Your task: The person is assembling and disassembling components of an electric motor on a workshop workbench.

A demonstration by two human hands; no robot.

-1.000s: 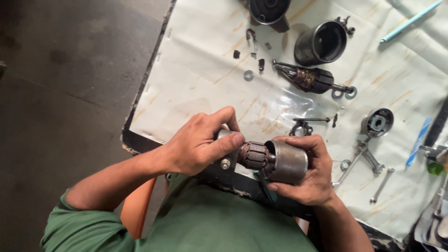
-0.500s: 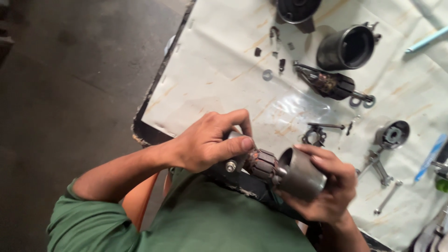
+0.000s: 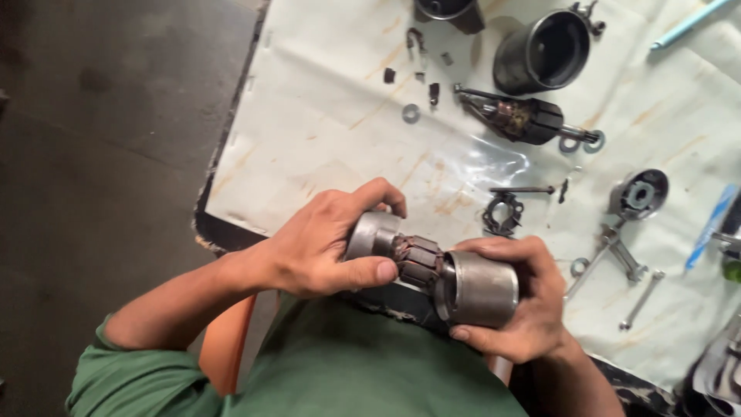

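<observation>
both hands gripped one motor armature over the table edge, the left hand clamped on its steel end, the right hand around its cylindrical core, beyond them a black housing on the white sheet.

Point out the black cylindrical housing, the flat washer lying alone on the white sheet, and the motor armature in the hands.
black cylindrical housing [image 3: 542,51], head view, on its dark inner hollow.
flat washer [image 3: 411,113], head view, on its metal ring.
motor armature [image 3: 417,261], head view, on the copper-coloured middle section between both hands.
</observation>
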